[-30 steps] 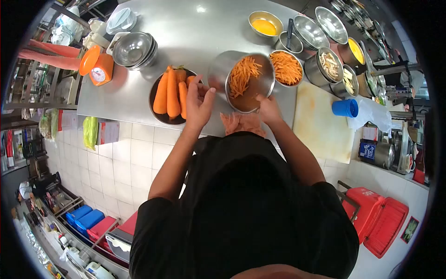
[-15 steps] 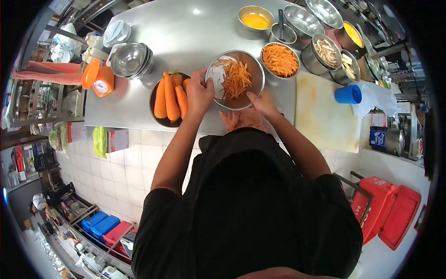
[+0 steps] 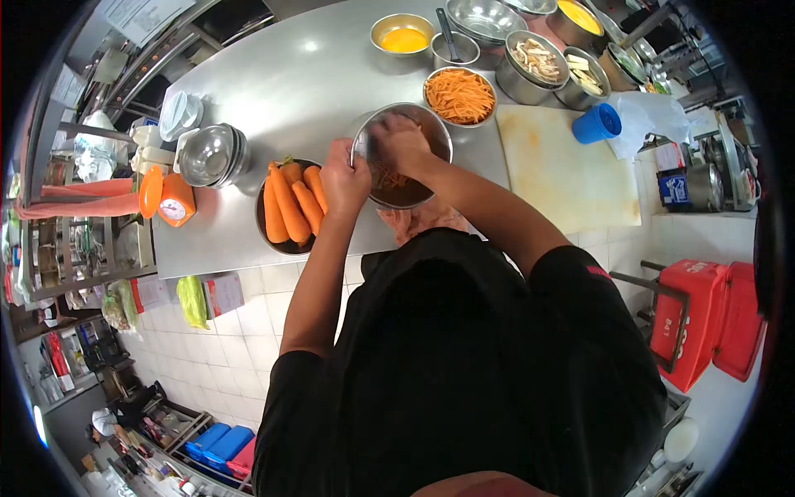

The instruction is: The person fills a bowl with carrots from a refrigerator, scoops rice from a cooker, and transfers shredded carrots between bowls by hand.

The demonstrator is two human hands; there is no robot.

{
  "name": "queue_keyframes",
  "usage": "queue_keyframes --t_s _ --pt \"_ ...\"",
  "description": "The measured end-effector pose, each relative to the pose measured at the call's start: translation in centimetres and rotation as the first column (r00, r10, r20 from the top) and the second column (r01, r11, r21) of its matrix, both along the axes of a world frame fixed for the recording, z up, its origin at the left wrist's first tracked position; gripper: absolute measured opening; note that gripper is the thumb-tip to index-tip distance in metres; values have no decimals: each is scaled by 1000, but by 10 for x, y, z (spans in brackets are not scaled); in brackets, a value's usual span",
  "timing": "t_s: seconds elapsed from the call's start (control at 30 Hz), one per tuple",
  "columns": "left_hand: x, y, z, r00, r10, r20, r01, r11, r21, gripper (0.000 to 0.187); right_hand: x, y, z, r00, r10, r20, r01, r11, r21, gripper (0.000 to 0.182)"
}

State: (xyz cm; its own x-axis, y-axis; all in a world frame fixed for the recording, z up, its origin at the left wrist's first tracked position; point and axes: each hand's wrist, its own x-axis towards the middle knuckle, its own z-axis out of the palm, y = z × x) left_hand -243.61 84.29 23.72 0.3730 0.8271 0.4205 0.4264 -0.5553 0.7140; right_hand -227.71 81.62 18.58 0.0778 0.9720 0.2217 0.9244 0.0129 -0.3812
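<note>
My left hand [image 3: 346, 176] grips the left rim of a metal mixing bowl [image 3: 440, 178], fingers closed over its edge. Inside the bowl is my right hand [image 3: 402, 147], with its fingers smeared by motion, so whether they hold anything does not show. Some carrot strips [image 3: 387, 176] lie low in the bowl, partly hidden under that hand. Just left of my left hand, several whole carrots [image 3: 286, 203] rest in a dark round pan. Behind the mixing bowl stands another bowl heaped with carrot strips [image 3: 460, 95].
A white cutting board [image 3: 571, 174] lies to the right, with a blue cup [image 3: 598, 123] at its far edge. Nested metal bowls [image 3: 211, 156] and an orange scale [image 3: 175, 200] stand left. Several filled containers line the back right, including a bowl of yellow liquid [image 3: 403, 40].
My right hand has left the bowl's right rim and gone into the bowl. White stuff beside the carrot strips is now out of sight. The view has turned slightly.
</note>
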Motion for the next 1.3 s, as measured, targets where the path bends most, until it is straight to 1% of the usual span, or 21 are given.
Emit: queue_keyframes --t_s 0.1,0.2,0.3,0.33,0.37,0.4,0.43,0.47,0.5,0.57,0.6,0.7,0.73,0.8,0.87,0.97,1.07,1.1,1.13,1.23,1.3 --pt "-5 -4 -7 999 31 17 -31 1000 -1 15 -8 -25 -13 987 -160 -26 143 935 -325 51" --pt "-11 -9 -9 999 21 41 -21 1000 -17 14 -16 -46 17 983 -150 -105 85 883 -461 60" --pt "-7 -20 -10 995 14 102 -14 1000 3 13 -18 -59 11 991 -128 47 137 915 -378 76" --pt "-4 -24 -9 994 6 109 -7 1000 4 14 -22 -62 6 992 -109 64 125 913 -387 86" --pt "-1 -25 -8 993 -4 118 4 1000 6 14 -24 -63 1 993 -121 6 113 907 -406 87" --pt "0 -27 -8 997 -2 83 7 998 -63 15 -25 -64 -5 990 -135 -50 101 899 -426 88" --pt "0 -28 -8 997 -15 80 18 999 -38 15 -25 -66 -10 983 -150 -104 90 892 -442 89" --pt "1 -28 -7 996 -28 82 29 1000 -9 16 -26 -73 -15 990 -75 -117 50 977 -206 75" --pt "1 -29 -6 996 -43 84 42 999 18 16 -25 -73 -24 989 -80 -122 50 971 -235 69" --pt "0 -31 -5 996 -31 87 38 997 -73 14 -23 -67 -36 988 -86 -131 46 957 -286 58" --pt "0 -30 -9 994 -25 104 35 995 -95 13 -19 -69 -25 982 -25 -190 -18 975 -220 44" --pt "2 -28 -15 985 8 174 17 990 -141 10 -8 -58 -14 965 -44 -257 -32 959 -282 44" --pt "2 -29 -7 984 20 179 9 987 -160 10 -7 -54 -7 930 -147 -336 39 951 -307 38" --pt "1 -24 -8 978 38 205 -9 990 -139 9 1 -52 5 913 -138 -385 91 986 -137 35" --pt "0 -15 -25 957 66 283 -3 976 -220 11 6 -44 8 886 -149 -440 207 974 87 26" --pt "6 -8 -33 926 85 367 13 966 -257 13 21 -33 24 796 -106 -596 248 955 161 23" --pt "8 -3 -37 934 108 341 -22 969 -247 13 37 -18 32 657 -113 -745 368 911 187 15" --pt "9 -4 -31 941 123 316 -46 970 -241 13 41 -15 44 616 -112 -779 410 891 197 14" --pt "10 -4 -27 947 138 292 -69 970 -233 13 47 -13 64 531 -126 -838 437 888 144 13" --pt "13 -1 -27 938 165 304 -78 957 -279 14 89 5 72 596 -161 -786 544 801 249 14" --pt "11 -2 -28 933 174 314 -63 941 -333 11 118 14 68 740 -214 -638 548 742 386 17"
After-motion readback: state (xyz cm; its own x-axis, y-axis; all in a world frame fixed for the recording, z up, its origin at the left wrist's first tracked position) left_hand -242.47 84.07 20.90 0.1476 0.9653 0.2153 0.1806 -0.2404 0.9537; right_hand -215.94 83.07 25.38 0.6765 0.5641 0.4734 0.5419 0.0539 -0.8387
